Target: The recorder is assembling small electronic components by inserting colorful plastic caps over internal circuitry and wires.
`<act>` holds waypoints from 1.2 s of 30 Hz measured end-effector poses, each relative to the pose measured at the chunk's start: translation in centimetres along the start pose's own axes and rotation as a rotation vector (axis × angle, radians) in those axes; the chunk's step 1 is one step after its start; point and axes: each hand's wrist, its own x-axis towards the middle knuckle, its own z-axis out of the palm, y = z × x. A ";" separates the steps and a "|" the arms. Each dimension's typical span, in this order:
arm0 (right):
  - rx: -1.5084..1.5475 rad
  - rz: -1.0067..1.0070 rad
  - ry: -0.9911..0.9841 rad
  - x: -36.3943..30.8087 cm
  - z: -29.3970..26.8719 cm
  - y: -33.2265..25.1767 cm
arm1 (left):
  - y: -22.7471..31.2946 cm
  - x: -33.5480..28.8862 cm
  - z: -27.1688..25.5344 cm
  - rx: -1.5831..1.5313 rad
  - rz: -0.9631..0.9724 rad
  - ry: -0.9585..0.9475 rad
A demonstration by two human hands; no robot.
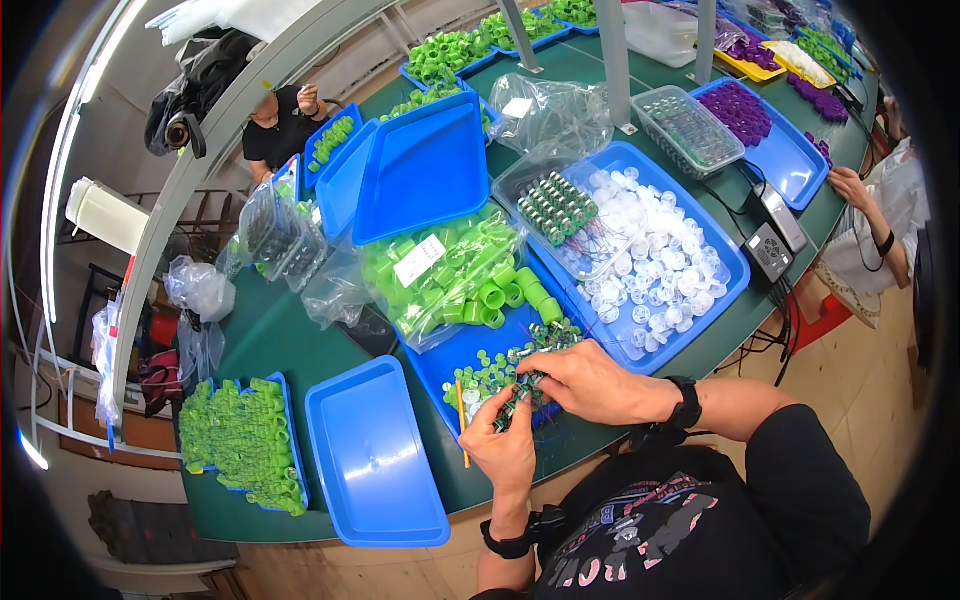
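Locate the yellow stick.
Head view: the yellow stick lies by the left edge of the central blue tray, beside green pieces, left of the left hand.

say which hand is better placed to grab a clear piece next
Probably the right hand: it is nearer the clear pieces, while the left hand is farther off, beside the yellow stick.

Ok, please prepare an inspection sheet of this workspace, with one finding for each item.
Surface: green table, bearing several blue trays.
Job's things: small wired parts over the work tray; fine detail unclear.
Clutter: bag of green cups at the work tray's far end; yellow stick across its edge.
Hands: left hand and right hand close together, both pinching the wired parts.
Cables: black cables near a grey box at the table's right side.
Surroundings: one person at upper left, another at right.
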 end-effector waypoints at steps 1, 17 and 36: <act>-0.029 0.005 0.032 -0.1 0.2 0.0 | 0.0 0.0 0.1 0.047 0.026 0.030; -0.183 -0.246 0.249 0.5 0.6 0.9 | -0.9 1.1 0.3 -0.170 -0.030 -0.122; -0.242 -0.040 0.112 0.8 2.2 1.9 | 0.6 0.4 0.6 -0.087 -0.055 0.019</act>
